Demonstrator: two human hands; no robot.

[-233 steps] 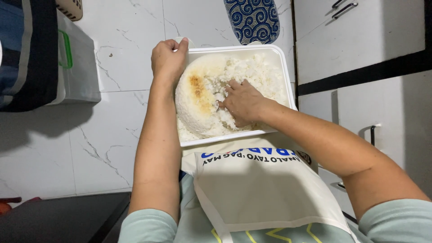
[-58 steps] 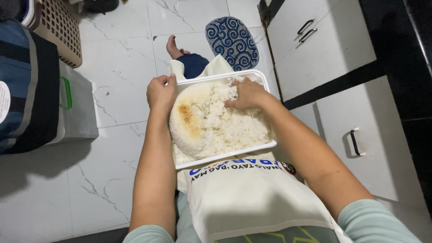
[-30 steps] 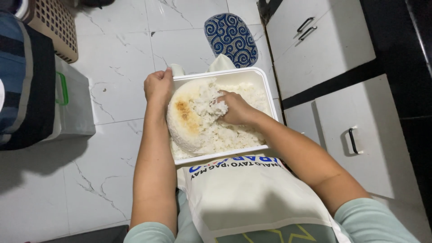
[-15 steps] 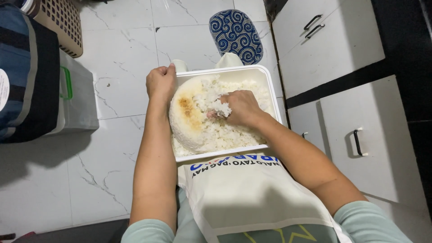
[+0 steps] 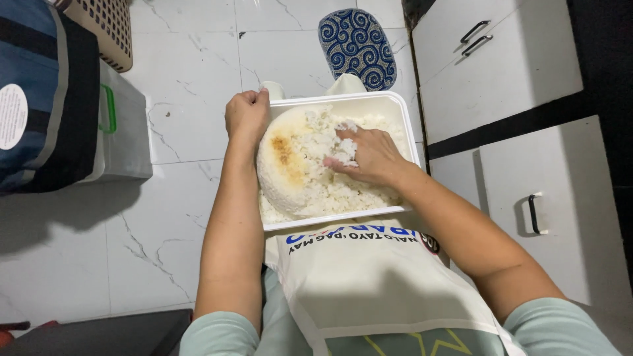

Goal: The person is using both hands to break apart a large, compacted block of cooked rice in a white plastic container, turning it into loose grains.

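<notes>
My left hand (image 5: 246, 113) grips the rim of the white tray (image 5: 407, 135) on my lap. My right hand (image 5: 369, 155) presses half-closed into the cooked rice (image 5: 310, 191), clutching some. Part is loosened; I judge the browned dome (image 5: 280, 161) still needs breaking.

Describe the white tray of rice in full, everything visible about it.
The white tray is a shallow rectangular container with rounded corners and a raised rim, apparently plastic. It rests level on the person's lap over a white apron, above the tiled floor. It holds cooked white rice: a domed, moulded cake with a browned, toasted patch on the left, broken into loose clumps on the right. The left hand grips the far left corner of the rim; the right hand presses into the loose rice.
</notes>
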